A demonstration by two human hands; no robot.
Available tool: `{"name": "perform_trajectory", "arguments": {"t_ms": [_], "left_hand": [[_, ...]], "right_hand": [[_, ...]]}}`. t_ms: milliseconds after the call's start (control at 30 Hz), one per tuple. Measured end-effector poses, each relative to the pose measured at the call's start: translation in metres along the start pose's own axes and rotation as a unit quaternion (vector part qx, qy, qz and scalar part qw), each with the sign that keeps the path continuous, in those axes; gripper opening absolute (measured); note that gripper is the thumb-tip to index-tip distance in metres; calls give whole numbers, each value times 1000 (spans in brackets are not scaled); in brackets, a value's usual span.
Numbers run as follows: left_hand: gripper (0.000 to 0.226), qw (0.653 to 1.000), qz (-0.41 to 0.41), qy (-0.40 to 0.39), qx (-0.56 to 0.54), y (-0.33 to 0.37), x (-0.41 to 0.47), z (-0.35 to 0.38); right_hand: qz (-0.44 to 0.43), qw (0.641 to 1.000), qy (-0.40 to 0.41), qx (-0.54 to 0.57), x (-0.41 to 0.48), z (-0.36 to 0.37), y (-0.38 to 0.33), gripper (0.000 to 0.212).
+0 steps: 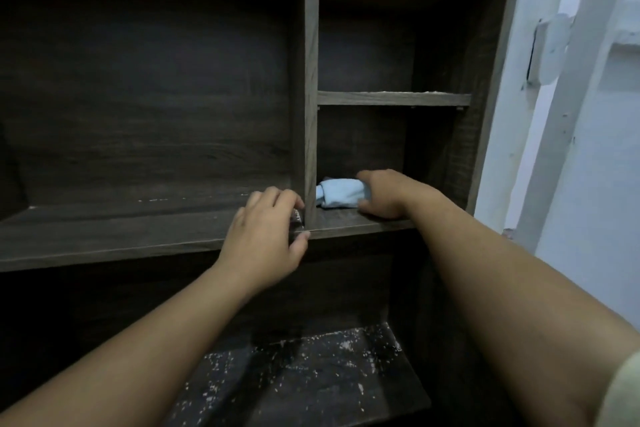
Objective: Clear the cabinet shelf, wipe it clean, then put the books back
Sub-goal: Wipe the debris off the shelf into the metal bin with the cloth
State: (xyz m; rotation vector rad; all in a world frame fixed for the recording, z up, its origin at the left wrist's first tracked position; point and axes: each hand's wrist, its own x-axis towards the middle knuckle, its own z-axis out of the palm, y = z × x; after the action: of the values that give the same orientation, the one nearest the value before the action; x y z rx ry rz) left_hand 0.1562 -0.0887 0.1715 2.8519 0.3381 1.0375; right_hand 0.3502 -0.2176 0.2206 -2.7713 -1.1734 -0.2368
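Note:
The dark wooden cabinet has a long shelf (138, 236) with an upright divider (310, 87). In the small compartment right of the divider, my right hand (384, 194) grips a bunched light blue cloth (337, 196) that lies on the shelf board. My left hand (266, 236) is at the foot of the divider on the shelf's front edge. Its fingers and thumb curl round a small dark speckled thing (297, 218) that I cannot identify. No books are in view.
A short upper shelf (393, 99) crosses the right compartment above the cloth. Below the long shelf a dark, white-speckled surface (311, 374) juts forward. A pale wall and door frame (571, 114) stand close on the right.

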Motion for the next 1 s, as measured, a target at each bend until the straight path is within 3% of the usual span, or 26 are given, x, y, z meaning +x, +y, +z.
{"name": "perform_trajectory", "arguments": {"t_ms": [67, 200, 400, 533, 667, 867, 1000], "left_hand": [[47, 1000, -20, 0, -2, -1, -4, 0], [51, 999, -25, 25, 15, -1, -16, -4], [64, 998, 24, 59, 7, 15, -23, -10], [72, 993, 92, 79, 7, 27, -37, -2], [62, 982, 162, 68, 63, 28, -56, 16], [34, 984, 146, -82, 60, 18, -96, 53], [29, 983, 100, -151, 11, 10, -114, 77]], "right_hand": [[-7, 998, 58, -13, -1, 1, 1, 33], [5, 973, 220, -73, -19, 0, -5, 32], [-10, 956, 287, -65, -87, 1, -24, 36], [-23, 957, 284, -61, -131, 26, -38, 36], [-19, 972, 230, -42, -160, 61, -46, 37], [-42, 988, 151, -6, -186, 120, -49, 41], [-73, 992, 98, -26, -190, 155, -45, 70]]}}
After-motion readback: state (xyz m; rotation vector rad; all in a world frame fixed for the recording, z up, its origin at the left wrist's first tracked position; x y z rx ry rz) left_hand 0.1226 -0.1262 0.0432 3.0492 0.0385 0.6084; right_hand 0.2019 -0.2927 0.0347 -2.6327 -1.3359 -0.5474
